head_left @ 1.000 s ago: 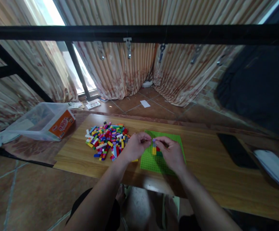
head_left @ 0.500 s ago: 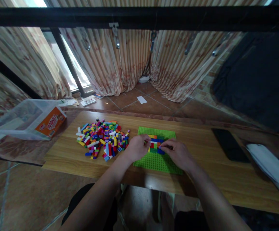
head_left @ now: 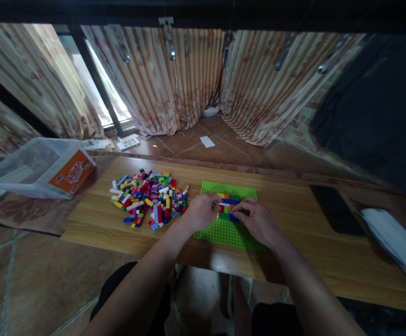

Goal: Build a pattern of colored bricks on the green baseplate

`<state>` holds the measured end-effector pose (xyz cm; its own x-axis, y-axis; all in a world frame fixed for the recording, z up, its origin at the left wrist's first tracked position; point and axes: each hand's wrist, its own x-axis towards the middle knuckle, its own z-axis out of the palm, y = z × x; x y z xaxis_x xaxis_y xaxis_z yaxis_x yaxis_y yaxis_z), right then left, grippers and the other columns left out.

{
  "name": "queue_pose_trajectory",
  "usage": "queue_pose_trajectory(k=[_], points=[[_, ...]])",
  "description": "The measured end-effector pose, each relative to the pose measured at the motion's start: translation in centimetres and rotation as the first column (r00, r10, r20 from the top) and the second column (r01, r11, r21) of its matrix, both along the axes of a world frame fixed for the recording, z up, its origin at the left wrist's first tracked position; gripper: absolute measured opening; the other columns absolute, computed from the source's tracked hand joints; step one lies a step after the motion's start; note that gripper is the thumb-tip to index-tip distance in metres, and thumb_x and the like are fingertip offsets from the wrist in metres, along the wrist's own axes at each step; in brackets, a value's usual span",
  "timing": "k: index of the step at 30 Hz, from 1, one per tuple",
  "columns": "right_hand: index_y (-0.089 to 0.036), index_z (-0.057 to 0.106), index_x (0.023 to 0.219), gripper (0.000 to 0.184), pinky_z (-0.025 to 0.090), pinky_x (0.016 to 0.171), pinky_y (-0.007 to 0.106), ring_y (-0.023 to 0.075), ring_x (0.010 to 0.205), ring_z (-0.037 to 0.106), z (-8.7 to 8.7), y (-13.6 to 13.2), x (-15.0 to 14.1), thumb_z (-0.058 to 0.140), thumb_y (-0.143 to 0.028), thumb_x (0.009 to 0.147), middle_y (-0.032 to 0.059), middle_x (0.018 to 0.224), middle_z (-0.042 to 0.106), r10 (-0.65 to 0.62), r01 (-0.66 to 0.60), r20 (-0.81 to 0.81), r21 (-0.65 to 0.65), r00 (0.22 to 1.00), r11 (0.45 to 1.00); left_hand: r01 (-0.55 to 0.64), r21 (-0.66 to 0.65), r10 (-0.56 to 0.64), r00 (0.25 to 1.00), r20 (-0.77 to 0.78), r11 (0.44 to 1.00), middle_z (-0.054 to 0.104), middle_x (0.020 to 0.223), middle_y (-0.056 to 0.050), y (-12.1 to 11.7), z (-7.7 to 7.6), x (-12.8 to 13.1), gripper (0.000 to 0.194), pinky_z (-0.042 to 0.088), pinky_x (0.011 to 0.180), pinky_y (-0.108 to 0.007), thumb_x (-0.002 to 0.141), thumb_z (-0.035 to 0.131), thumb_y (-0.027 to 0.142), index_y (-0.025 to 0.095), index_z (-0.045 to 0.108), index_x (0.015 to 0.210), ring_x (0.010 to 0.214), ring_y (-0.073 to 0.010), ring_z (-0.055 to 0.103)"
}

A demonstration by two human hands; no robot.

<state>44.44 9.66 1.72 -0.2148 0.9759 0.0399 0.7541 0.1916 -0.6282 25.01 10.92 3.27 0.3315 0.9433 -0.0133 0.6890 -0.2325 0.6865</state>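
A green studded baseplate (head_left: 224, 238) lies on the wooden table. Rows of toy bricks (head_left: 226, 207) in yellow, orange, blue, white, red and green are set on its middle. At the left edge of these rows my left hand (head_left: 204, 211) is closed, thumb and fingertips together; whatever lies between them is hidden. From the right, my right hand (head_left: 258, 220) pinches a small, purplish toy brick (head_left: 232, 213) at the rows' right side. Left of the baseplate, a loose heap of mixed toy bricks (head_left: 150, 198) spreads over the table.
A clear plastic bin (head_left: 31, 175) with an orange label stands beyond the table's left end. Toward the right lie a black flat slab (head_left: 336, 210) and a white object (head_left: 392, 238). Striped curtains (head_left: 188, 84) hang behind, and a paper sheet (head_left: 207, 142) lies on the tiled floor.
The view has tilted slightly, so the far bar and curtains sit higher. Both hands stay at the brick rows, with only small finger shifts.
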Motion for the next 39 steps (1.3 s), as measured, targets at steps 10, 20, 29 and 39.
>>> queue_pose_trajectory(k=[10, 20, 29, 39], points=[[-0.021, 0.072, 0.074, 0.007, 0.046, 0.070, 0.033, 0.0182, 0.072, 0.061, -0.5, 0.3, -0.1, 0.068, -0.025, 0.072, 0.0044, 0.082, 0.066, -0.123, 0.122, -0.044, -0.022, 0.991, 0.992, 0.008, 0.011, -0.008, 1.000, -0.025, 1.000, 0.074, 0.095, -0.006, -0.2, -0.1, 0.0, 0.021, 0.051, 0.078, -0.025, 0.086, 0.050, 0.015, 0.015, 0.069, 0.096, 0.082, -0.0155, 0.067], [-0.021, 0.072, 0.074, 0.014, 0.046, 0.068, 0.032, 0.0181, 0.070, 0.061, -0.9, 0.7, 0.7, 0.064, -0.032, 0.071, 0.0031, 0.078, 0.070, -0.164, 0.160, -0.054, -0.060, 0.985, 0.985, 0.071, 0.067, -0.064, 0.993, -0.103, 0.995, 0.071, 0.101, -0.004, -0.4, -0.2, 0.0, 0.025, 0.051, 0.088, -0.028, 0.086, 0.050, 0.017, 0.019, 0.069, 0.102, 0.092, -0.0168, 0.066], [-0.021, 0.071, 0.072, 0.014, 0.046, 0.066, 0.032, 0.0171, 0.065, 0.060, -1.0, 0.9, 0.5, 0.063, -0.032, 0.070, 0.0031, 0.073, 0.070, -0.157, 0.156, -0.045, -0.030, 0.987, 0.987, 0.243, 0.196, -0.142, 0.894, -0.424, 0.950, 0.056, 0.119, -0.008, -3.2, -0.2, 0.7, 0.043, 0.053, 0.088, -0.033, 0.088, 0.049, 0.017, 0.027, 0.054, 0.130, 0.102, -0.0194, 0.060], [-0.020, 0.072, 0.072, 0.013, 0.045, 0.067, 0.032, 0.0181, 0.066, 0.061, -0.8, 1.1, 0.3, 0.065, -0.031, 0.070, 0.0029, 0.071, 0.070, -0.162, 0.161, -0.013, -0.059, 0.987, 0.985, 0.272, 0.239, -0.076, 0.791, -0.607, 0.932, 0.052, 0.127, -0.016, -4.4, -0.6, 2.1, 0.042, 0.053, 0.078, -0.040, 0.094, 0.035, 0.018, 0.023, 0.050, 0.133, 0.102, -0.0274, 0.057]])
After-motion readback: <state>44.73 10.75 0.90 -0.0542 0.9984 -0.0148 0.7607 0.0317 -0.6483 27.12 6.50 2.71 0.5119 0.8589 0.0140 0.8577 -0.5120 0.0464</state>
